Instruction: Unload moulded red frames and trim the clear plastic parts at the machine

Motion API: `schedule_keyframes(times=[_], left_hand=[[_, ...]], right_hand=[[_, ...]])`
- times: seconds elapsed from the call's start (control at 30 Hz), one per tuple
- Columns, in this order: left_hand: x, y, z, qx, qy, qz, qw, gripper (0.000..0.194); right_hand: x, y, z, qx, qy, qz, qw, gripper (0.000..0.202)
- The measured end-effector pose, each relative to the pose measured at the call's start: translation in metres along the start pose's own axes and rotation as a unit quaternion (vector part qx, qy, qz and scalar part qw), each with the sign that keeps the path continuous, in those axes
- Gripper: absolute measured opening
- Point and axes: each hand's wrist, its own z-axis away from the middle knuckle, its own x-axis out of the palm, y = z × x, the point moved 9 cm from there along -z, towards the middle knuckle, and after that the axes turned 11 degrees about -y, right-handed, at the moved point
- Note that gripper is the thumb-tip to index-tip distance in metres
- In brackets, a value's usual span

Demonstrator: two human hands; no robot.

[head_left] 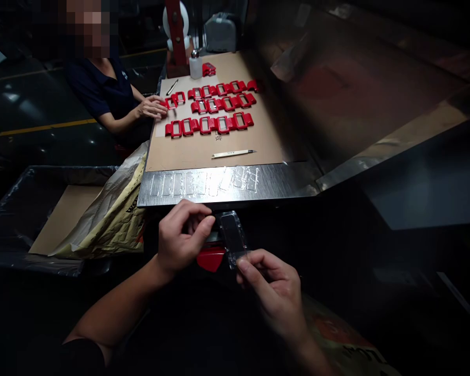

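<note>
My right hand pinches the lower end of a clear rectangular plastic piece, which stands tilted just below the table's front edge. To its left, my left hand has thumb and forefinger pressed together near the piece's upper end; anything between those fingertips is too small to make out. A red part shows behind and below, between my hands. Several clear rectangular pieces lie in a row on the metal edge strip of the table.
Rows of red frames lie on the brown table sheet, with a pen-like tool in front and a bottle behind. At left, a person's hands touch red frames. A crumpled bag and plastic-lined box stand lower left.
</note>
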Motion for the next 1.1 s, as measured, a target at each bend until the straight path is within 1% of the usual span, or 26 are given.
schedule_keyframes(times=[0.07,0.1,0.13,0.17,0.2,0.27,0.3,0.33,0.4,0.47,0.53,0.6,0.63,0.73,0.97,1.03,1.1], left_hand=[[0.009,-0.017,-0.006,-0.073,-0.047,0.068,0.994,0.012],[0.014,-0.021,-0.009,-0.090,-0.070,0.090,0.989,0.014],[0.017,-0.023,-0.011,-0.092,-0.081,0.096,0.988,0.015],[0.018,-0.022,-0.013,-0.082,-0.078,0.083,0.990,0.016],[0.017,-0.017,-0.013,-0.059,-0.064,0.052,0.995,0.016],[0.016,0.003,-0.010,0.026,-0.028,-0.041,0.998,0.009],[0.017,0.016,-0.006,0.079,-0.017,-0.090,0.993,0.006],[0.022,0.031,0.000,0.133,-0.018,-0.129,0.982,0.008],[0.033,0.054,0.014,0.214,-0.046,-0.160,0.963,0.016],[0.045,0.071,0.028,0.268,-0.096,-0.139,0.948,0.016],[0.054,0.085,0.043,0.322,-0.133,-0.109,0.931,0.009],[0.059,0.091,0.053,0.357,-0.145,-0.096,0.918,0.012],[0.060,0.091,0.056,0.361,-0.144,-0.093,0.917,0.014],[0.059,0.085,0.058,0.344,-0.118,-0.093,0.927,0.015],[0.054,0.082,0.058,0.340,-0.102,-0.099,0.930,0.009],[0.052,0.078,0.060,0.337,-0.088,-0.094,0.933,0.006],[0.049,0.073,0.061,0.338,-0.066,-0.086,0.935,0.009]], right_hand=[[-0.001,-0.002,0.002,-0.008,-0.002,0.006,1.000,0.027],[-0.001,-0.002,0.002,-0.010,-0.003,0.009,1.000,0.027],[-0.001,-0.002,0.003,-0.011,-0.003,0.010,1.000,0.026],[-0.002,-0.001,0.003,-0.009,0.000,0.011,1.000,0.026],[-0.003,0.000,0.004,-0.007,0.006,0.010,1.000,0.026],[-0.007,0.003,0.004,0.001,0.028,0.008,1.000,0.027],[-0.010,0.005,0.005,0.005,0.041,0.006,0.999,0.028],[-0.012,0.007,0.005,0.011,0.053,0.002,0.999,0.028],[-0.017,0.011,0.006,0.023,0.071,-0.014,0.997,0.028],[-0.022,0.015,0.007,0.033,0.080,-0.039,0.995,0.027],[-0.025,0.015,0.007,0.033,0.079,-0.063,0.994,0.027],[-0.027,0.014,0.008,0.027,0.075,-0.071,0.994,0.026],[-0.028,0.013,0.008,0.026,0.072,-0.071,0.995,0.026],[-0.028,0.016,0.009,0.034,0.066,-0.070,0.995,0.025],[-0.022,0.022,0.008,0.041,0.050,-0.108,0.992,0.026],[-0.020,0.022,0.007,0.042,0.044,-0.116,0.991,0.026],[-0.018,0.023,0.007,0.037,0.035,-0.129,0.990,0.025]])
